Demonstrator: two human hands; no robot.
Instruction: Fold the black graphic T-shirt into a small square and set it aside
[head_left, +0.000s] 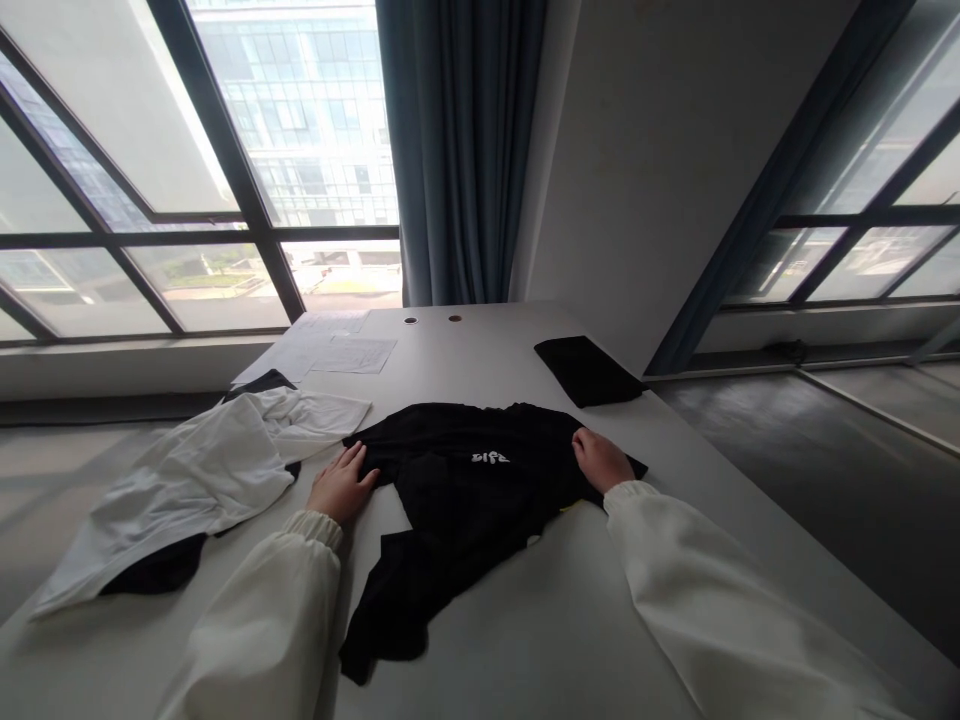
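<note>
A black T-shirt (465, 490) with a small white print lies spread on the white table, its lower part bunched and folded toward the near left. My left hand (343, 485) rests flat, fingers stretched out, with the fingertips on the shirt's left sleeve. At the opposite side my right hand (602, 460) has its fingers curled closed on the fabric near the right sleeve. A bit of yellow shows at the shirt's edge below the right hand. Beside my left hand lies a crumpled white garment (202, 470) with black cloth showing under it.
On the far right of the table (480, 350) lies a folded black cloth (589, 370). Several paper sheets (352, 353) are at the far left, near two round holes in the tabletop. Behind stand windows, a blue curtain (461, 150) and a wall.
</note>
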